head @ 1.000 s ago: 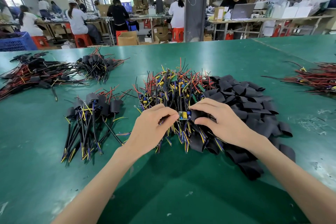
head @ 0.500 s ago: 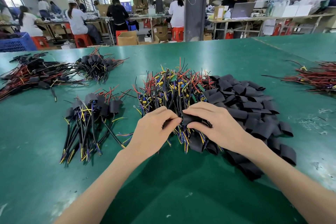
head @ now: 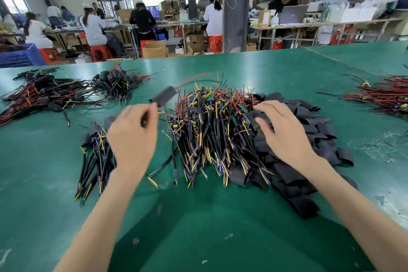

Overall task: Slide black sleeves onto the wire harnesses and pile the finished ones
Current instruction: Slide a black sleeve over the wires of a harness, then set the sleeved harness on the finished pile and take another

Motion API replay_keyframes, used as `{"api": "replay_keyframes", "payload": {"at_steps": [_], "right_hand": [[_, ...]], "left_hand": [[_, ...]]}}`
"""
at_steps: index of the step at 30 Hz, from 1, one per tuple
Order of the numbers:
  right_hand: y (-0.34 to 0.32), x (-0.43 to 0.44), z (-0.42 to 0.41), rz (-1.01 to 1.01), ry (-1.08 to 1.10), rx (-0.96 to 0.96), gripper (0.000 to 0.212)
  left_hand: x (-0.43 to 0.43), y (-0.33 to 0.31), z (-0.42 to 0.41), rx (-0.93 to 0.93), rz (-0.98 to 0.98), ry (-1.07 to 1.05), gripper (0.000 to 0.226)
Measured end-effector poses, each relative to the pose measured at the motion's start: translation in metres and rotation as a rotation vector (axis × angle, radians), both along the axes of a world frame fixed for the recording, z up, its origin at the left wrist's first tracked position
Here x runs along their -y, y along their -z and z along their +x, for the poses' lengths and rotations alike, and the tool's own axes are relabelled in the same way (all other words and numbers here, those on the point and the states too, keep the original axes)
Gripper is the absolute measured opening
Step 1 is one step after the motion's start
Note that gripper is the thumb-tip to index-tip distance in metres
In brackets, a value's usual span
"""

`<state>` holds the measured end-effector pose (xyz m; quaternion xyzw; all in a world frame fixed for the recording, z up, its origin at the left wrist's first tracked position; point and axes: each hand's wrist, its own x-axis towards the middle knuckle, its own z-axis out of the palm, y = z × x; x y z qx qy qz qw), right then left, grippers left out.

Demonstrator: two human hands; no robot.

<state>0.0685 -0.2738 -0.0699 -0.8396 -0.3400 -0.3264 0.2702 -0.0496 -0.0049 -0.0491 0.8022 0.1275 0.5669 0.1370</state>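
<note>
While the left hand (head: 132, 139) pinches its wires between thumb and fingers, 1 sleeved harness (head: 164, 96) is held blurred above the table (head: 198, 227), black sleeve at its far end and a red wire trailing far-right. It is just left of the unsleeved pile (head: 212, 128) at centre. The right hand (head: 280, 130), fingers spread and relaxed, holds nothing over the loose sleeves (head: 309, 139) heaped right of that pile. Behind the left hand lies the finished pile (head: 97, 150). Other harnesses form a far-left heap (head: 55, 95) and a right heap (head: 386, 95). Workers (head: 95, 28) sit beyond.
</note>
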Motion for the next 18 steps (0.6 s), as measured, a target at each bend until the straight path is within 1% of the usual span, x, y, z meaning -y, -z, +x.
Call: {"api": "replay_keyframes", "payload": {"at_steps": [3, 5, 7, 9, 12, 16, 18], "right_hand": [[0.011, 0.002, 0.018, -0.252, 0.12, -0.108, 0.036], [0.016, 0.001, 0.027, -0.383, 0.118, -0.176, 0.055], [0.018, 0.0, 0.033, -0.469, 0.082, -0.23, 0.073], [0.02, 0.001, 0.037, -0.499, 0.074, -0.242, 0.08], [0.023, 0.003, 0.041, -0.502, 0.14, -0.206, 0.074], [0.026, 0.006, 0.045, -0.565, 0.274, -0.195, 0.044], [0.026, 0.006, 0.044, -0.575, 0.321, -0.202, 0.039]], "left_hand": [[-0.043, 0.006, 0.001, -0.093, -0.169, -0.23, 0.035], [-0.066, 0.014, 0.0, -0.2, -0.222, -0.315, 0.034], [-0.078, 0.023, -0.001, -0.358, -0.265, -0.391, 0.032], [-0.082, 0.027, -0.001, -0.448, -0.312, -0.434, 0.031], [-0.079, 0.026, 0.001, -0.43, -0.348, -0.45, 0.027], [-0.07, 0.023, 0.003, -0.349, -0.331, -0.426, 0.03], [-0.06, 0.02, 0.007, -0.303, -0.292, -0.366, 0.031]]}}
